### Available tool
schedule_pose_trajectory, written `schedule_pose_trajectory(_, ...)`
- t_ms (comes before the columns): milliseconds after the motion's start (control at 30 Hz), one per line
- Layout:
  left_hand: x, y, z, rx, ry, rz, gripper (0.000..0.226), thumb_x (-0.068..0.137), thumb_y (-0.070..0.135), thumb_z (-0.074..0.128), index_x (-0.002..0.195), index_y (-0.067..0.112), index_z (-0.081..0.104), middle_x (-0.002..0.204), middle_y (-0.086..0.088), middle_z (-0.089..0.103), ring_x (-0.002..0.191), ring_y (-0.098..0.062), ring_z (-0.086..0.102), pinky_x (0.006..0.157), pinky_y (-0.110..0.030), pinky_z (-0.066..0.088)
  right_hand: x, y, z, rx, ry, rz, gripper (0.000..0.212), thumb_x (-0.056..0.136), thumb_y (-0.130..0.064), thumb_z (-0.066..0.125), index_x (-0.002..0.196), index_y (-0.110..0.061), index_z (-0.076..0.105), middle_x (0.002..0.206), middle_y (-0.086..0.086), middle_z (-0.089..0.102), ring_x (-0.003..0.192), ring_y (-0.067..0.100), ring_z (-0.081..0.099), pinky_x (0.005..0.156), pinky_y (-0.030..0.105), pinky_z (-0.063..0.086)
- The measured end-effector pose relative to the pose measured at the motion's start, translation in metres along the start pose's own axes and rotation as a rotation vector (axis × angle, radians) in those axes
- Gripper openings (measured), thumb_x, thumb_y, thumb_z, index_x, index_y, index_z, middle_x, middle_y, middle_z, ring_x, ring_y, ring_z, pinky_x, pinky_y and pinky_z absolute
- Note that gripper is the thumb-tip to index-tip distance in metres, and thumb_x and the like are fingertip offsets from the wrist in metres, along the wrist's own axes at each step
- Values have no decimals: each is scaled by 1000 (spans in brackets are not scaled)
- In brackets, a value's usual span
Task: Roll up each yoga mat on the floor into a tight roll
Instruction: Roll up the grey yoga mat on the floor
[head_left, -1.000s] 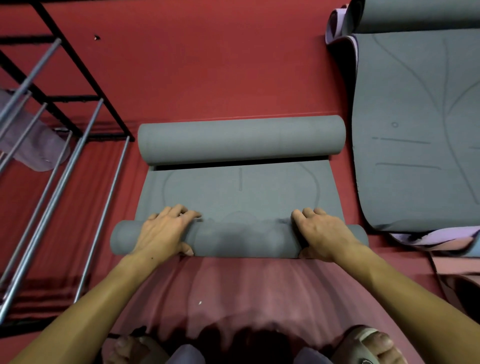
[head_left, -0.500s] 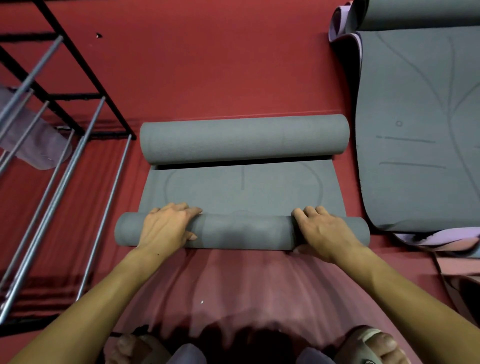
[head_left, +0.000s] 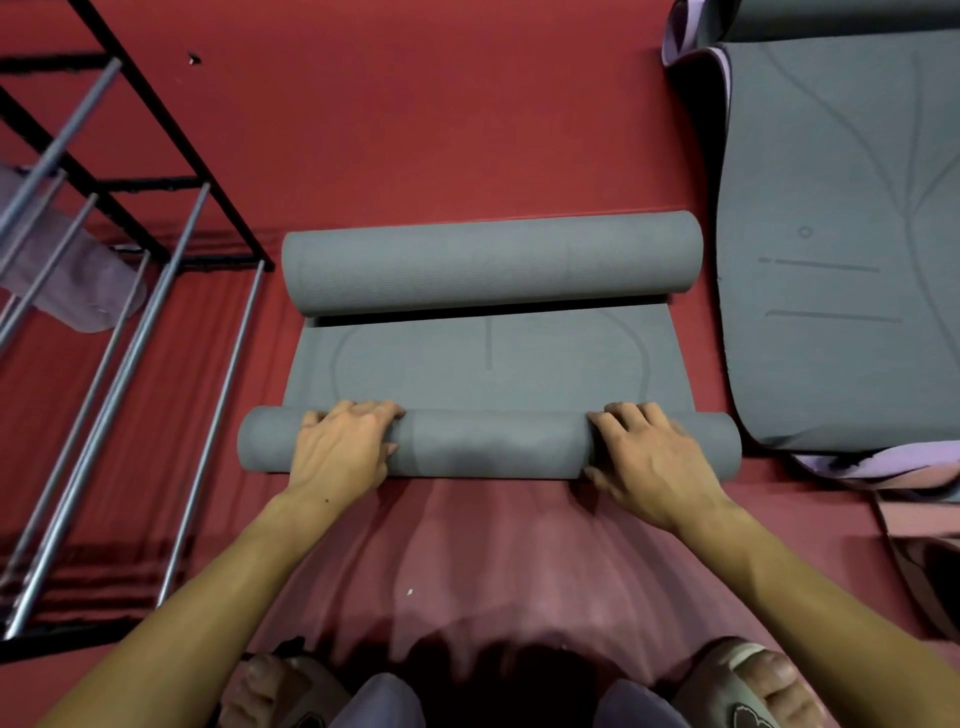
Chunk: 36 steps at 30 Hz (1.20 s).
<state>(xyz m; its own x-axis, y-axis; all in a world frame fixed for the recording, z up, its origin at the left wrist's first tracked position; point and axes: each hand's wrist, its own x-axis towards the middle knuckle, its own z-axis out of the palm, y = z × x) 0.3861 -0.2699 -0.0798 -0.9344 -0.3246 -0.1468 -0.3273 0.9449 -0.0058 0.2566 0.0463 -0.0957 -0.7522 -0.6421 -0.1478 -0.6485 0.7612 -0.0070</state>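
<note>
On the red floor (head_left: 441, 130) straight ahead of you lies one grey mat (head_left: 488, 364), rolled in from both ends: the near roll (head_left: 488, 449) sits under your two hands, the far roll (head_left: 488, 262) lies beyond it, and a flat stretch with faint printed lines runs between the two. Your left hand (head_left: 340, 449) rests over the near roll towards its left end, fingers (head_left: 363, 413) curled down across the top onto the flat part and thumb tucked against the roll's near face, so it grips the roll. Your right hand (head_left: 649, 462) does the same towards the right end, fingers (head_left: 628, 415) hooked over the top and the thumb low at the near side. Both ends of the near roll stick out past your hands. To your right a second grey mat (head_left: 841, 234) lies mostly flat, well apart from the far roll's end but close beside the near roll's right end; its underside shows lilac at the edges, and its far end looks partly rolled at the top edge of view. A pink mat edge (head_left: 914, 519) peeks out near that one. To your left stands one black rack (head_left: 171, 145) with grey metal bars, and one pale lilac bundle (head_left: 78, 275) lies under it. Your two feet in sandals (head_left: 753, 686) show at the bottom edge.
</note>
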Motion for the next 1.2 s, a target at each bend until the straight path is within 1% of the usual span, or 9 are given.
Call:
schedule_pose_trajectory(67, 1, 0, 4, 39, 38, 7, 41, 92, 38, 71, 132, 34, 64, 136, 7, 64, 121, -22, 57, 93, -46, 44, 2, -3, 4, -25, 14, 27, 72, 81, -60, 74, 137, -18, 57, 139, 9, 54, 118, 33, 50, 100, 44, 50)
schedule_pose_trajectory(233, 6, 2, 4, 41, 81, -2, 34, 90, 32, 68, 124, 31, 65, 112, 6, 73, 104, -25, 65, 83, -43, 46, 9, -6, 9, -46, 48, 50, 79, 79, -45, 83, 145, -15, 53, 121, 7, 55, 103, 30, 52, 83, 41, 54)
schedule_pose_trajectory(333, 8, 2, 1, 15, 81, -7, 30, 93, 37, 58, 122, 32, 62, 114, 5, 74, 108, -23, 66, 85, -44, 44, 13, -7, 7, -19, 49, 42, 74, 80, -41, 82, 142, -13, 52, 117, 5, 61, 102, 30, 57, 89, 41, 52)
schedule_pose_trajectory(467, 11, 1, -2, 19, 8, -7, 62, 82, 60, 59, 138, 34, 62, 145, 0, 59, 129, -26, 54, 98, -47, 44, 15, -5, 8, -12, 65, 39, 71, 79, -48, 77, 137, -13, 56, 134, 10, 60, 118, 36, 56, 103, 48, 49)
schedule_pose_trajectory(667, 14, -2, 9, 171, 16, 53, 99, 61, 90, 66, 139, 30, 52, 125, 1, 62, 112, -29, 60, 87, -46, 45, 21, -2, 13, -55, 33, 80, 88, 77, -50, 82, 149, -13, 48, 124, 16, 57, 109, 39, 57, 102, 51, 47)
schedule_pose_trajectory(833, 23, 5, 7, 212, 18, 76, 86, 70, 80, 71, 138, 32, 48, 129, 1, 62, 117, -28, 58, 91, -48, 42, 24, 3, 11, -19, 63, 57, 64, 82, -53, 71, 129, -13, 54, 129, 10, 61, 122, 36, 53, 109, 50, 42)
schedule_pose_trajectory(967, 25, 4, 7, 187, -10, 43, 92, 68, 75, 77, 146, 36, 46, 141, -1, 54, 123, -31, 51, 97, -48, 42, 21, 8, 17, 15, 96, 65, 77, 81, -57, 70, 141, -12, 53, 141, 16, 54, 125, 39, 49, 111, 53, 40)
schedule_pose_trajectory(1100, 25, 3, 15, 281, -9, 66, 111, 60, 71, 85, 152, 28, 40, 137, -5, 58, 118, -33, 56, 101, -47, 42, 22, 11, 23, -34, 21, 96, 106, 72, -72, 75, 157, -21, 37, 151, 10, 47, 138, 39, 41, 115, 68, 27)
schedule_pose_trajectory(1200, 31, 4, 19, 303, -10, 70, 107, 61, 63, 89, 149, 24, 42, 131, -6, 60, 113, -34, 58, 98, -47, 45, 28, 14, 27, -77, -19, 94, 111, 71, -68, 81, 159, -23, 32, 153, 6, 45, 141, 37, 41, 115, 69, 27)
